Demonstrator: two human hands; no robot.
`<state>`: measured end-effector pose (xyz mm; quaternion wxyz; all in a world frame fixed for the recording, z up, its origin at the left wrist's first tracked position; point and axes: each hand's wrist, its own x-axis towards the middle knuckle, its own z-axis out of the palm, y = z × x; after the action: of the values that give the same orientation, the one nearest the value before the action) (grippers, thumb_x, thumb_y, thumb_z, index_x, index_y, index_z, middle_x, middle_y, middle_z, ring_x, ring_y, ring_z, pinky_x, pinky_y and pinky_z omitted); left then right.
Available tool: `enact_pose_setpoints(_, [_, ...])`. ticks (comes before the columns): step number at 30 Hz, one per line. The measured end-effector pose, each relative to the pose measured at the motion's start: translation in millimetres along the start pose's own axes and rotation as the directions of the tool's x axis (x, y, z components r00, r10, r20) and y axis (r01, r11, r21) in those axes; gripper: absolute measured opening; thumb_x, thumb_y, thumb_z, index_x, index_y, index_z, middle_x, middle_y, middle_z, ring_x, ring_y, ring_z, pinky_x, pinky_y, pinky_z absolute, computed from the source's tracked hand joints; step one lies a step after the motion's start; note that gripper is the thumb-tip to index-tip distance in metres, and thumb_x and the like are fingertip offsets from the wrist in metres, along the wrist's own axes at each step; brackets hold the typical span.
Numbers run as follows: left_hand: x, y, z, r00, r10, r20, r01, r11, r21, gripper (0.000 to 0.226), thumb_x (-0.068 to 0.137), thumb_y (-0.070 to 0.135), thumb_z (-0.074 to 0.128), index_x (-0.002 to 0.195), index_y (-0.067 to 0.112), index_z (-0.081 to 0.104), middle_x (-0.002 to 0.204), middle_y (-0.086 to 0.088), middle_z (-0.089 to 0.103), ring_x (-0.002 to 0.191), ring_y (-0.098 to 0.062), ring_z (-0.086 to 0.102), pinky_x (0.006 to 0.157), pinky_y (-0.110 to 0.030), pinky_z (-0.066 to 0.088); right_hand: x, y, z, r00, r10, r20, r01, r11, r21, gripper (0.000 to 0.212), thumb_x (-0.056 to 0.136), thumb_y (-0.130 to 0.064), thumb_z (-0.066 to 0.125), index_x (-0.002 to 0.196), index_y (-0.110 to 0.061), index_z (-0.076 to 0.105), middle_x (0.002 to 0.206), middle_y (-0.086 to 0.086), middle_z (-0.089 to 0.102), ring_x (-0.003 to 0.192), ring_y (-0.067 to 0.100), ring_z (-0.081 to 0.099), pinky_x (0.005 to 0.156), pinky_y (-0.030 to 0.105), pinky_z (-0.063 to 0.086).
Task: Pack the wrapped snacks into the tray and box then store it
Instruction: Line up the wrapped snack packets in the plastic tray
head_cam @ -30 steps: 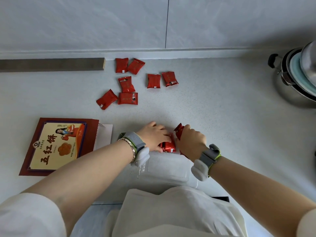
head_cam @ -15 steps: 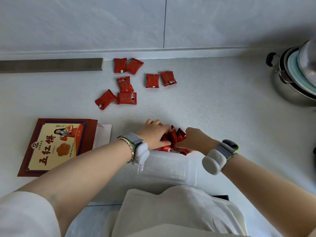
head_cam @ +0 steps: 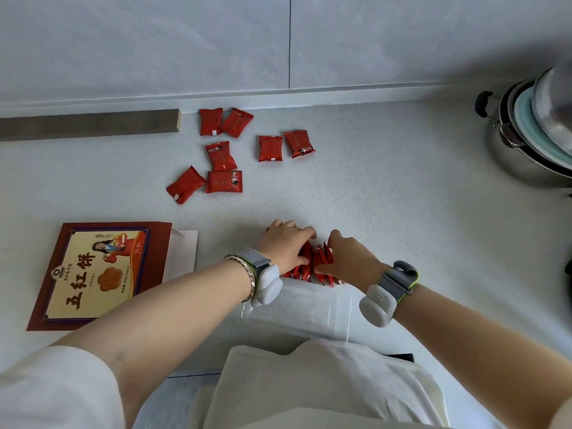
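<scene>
The left hand (head_cam: 286, 246) and the right hand (head_cam: 351, 260) each curl around one row of red snacks (head_cam: 313, 265), pinching it from both sides. The row stands on edge at the far end of one clear tray (head_cam: 309, 308), packed too tightly to count. Seven loose snacks (head_cam: 223, 181) lie on the worktop (head_cam: 387, 196) at 11 o'clock, well apart. One printed box (head_cam: 102, 274) lies at 9 o'clock.

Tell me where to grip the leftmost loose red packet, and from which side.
Pinch the leftmost packet across its two long edges, mid-length, fingers coming from above. It lies flat and tilted, and its upper right end sits close to another packet, so the middle and left are free.
</scene>
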<state>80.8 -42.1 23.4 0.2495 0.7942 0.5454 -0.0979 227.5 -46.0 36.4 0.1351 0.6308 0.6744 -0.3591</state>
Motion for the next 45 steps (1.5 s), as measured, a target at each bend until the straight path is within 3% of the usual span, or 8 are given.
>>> enact_pose_setpoints(8, [-7.9,-19.6,-15.2,0.962,-0.135,-0.237,0.128,0.991,-0.045,0.057,0.088,0.043,0.056,0.136,0.018,0.038,0.135,-0.005,0.048,0.124,-0.024,0.043,0.101,-0.037,0.036,5.1,-6.9,14.8,0.985,0.167,-0.034,-0.157,0.968,0.196,0.035,0.092,-0.033,0.053,0.1,-0.001,0.043,0.079,0.011,0.064,0.071,0.023,0.066,0.042,0.021,0.033])
enact_pose_setpoints(14, [-10.2,-50.7,-17.4,0.848,-0.478,0.228,0.527,0.72,-0.452,0.023,0.095,0.026,0.047,0.082,0.008,0.052,0.092,-0.019,0.06,0.091,-0.035,0.064,0.078,-0.039,0.052,13.9,-3.7,6.6,0.984,0.152,0.097,-0.173,0.949,0.264,0.045,0.091,-0.028,0.054,0.053,-0.013,0.034,0.044,-0.002,0.041,0.041,0.009,0.035,0.04,0.016,0.027])
enact_pose_setpoints(18, [-14.1,-49.0,-11.0,0.774,-0.471,0.423,0.614,0.393,-0.685,0.033,0.097,0.016,0.043,0.128,0.012,0.031,0.096,-0.027,0.059,0.065,-0.037,0.064,0.063,-0.049,0.056,27.0,-9.3,0.9,0.992,0.124,-0.034,-0.113,0.967,0.227,0.047,0.091,-0.029,0.055,0.054,-0.013,0.031,0.053,0.001,0.036,0.046,0.011,0.033,0.042,0.02,0.025])
enact_pose_setpoints(23, [-19.1,-50.2,-16.4,0.745,-0.386,0.544,0.652,0.25,-0.716,0.06,0.098,0.007,0.04,0.148,0.024,0.011,0.148,-0.027,0.033,0.1,-0.05,0.063,0.067,-0.05,0.056,31.2,-11.2,-7.6,0.999,0.044,0.01,-0.043,0.999,-0.023,0.052,0.093,-0.039,0.049,0.053,-0.011,0.031,0.054,0.002,0.042,0.046,0.011,0.036,0.043,0.021,0.028])
enact_pose_setpoints(27, [-15.8,-52.1,-26.9,0.759,-0.443,0.477,0.646,0.418,-0.639,0.035,0.093,0.012,0.046,0.127,0.016,0.045,0.129,-0.018,0.053,0.066,-0.031,0.064,0.051,-0.03,0.053,34.6,-10.0,-20.3,0.997,0.012,-0.079,-0.021,0.993,-0.117,0.05,0.096,-0.036,0.045,0.054,-0.008,0.038,0.054,0.002,0.042,0.048,0.015,0.042,0.044,0.022,0.03])
enact_pose_setpoints(31, [-2.9,-60.3,-32.3,0.852,-0.467,0.238,0.512,0.645,-0.567,0.012,0.087,0.027,0.056,0.092,0.017,0.061,0.094,-0.008,0.062,0.08,-0.024,0.059,0.058,-0.023,0.043,39.6,-11.9,-25.7,0.999,-0.027,0.032,0.032,0.987,-0.16,0.031,0.093,-0.02,0.048,0.065,-0.008,0.047,0.072,0.008,0.059,0.08,0.029,0.066,0.05,0.023,0.039])
enact_pose_setpoints(36, [14.6,-67.1,-33.8,0.918,-0.367,0.149,0.39,0.772,-0.502,0.028,0.087,0.028,0.061,0.104,0.007,0.071,0.108,-0.009,0.071,0.099,-0.024,0.063,0.085,-0.029,0.047,67.1,-19.3,-61.2,0.998,-0.028,-0.054,0.021,0.991,-0.133,0.046,0.093,-0.037,0.048,0.067,-0.001,0.059,0.056,0.004,0.059,0.056,0.02,0.06,0.068,0.032,0.054])
enact_pose_setpoints(45, [41.0,-91.7,-40.2,0.929,-0.159,0.334,0.324,0.787,-0.525,0.03,0.086,0.025,0.065,0.106,0.003,0.07,0.094,-0.009,0.069,0.064,-0.001,0.049,0.057,-0.006,0.035,188.7,-68.2,-93.2,0.929,-0.255,-0.267,0.201,0.956,-0.215,0.051,0.091,-0.029,0.051,0.14,-0.023,0.036,0.151,0.011,0.026,0.137,0.035,0.025,0.108,0.046,0.031])
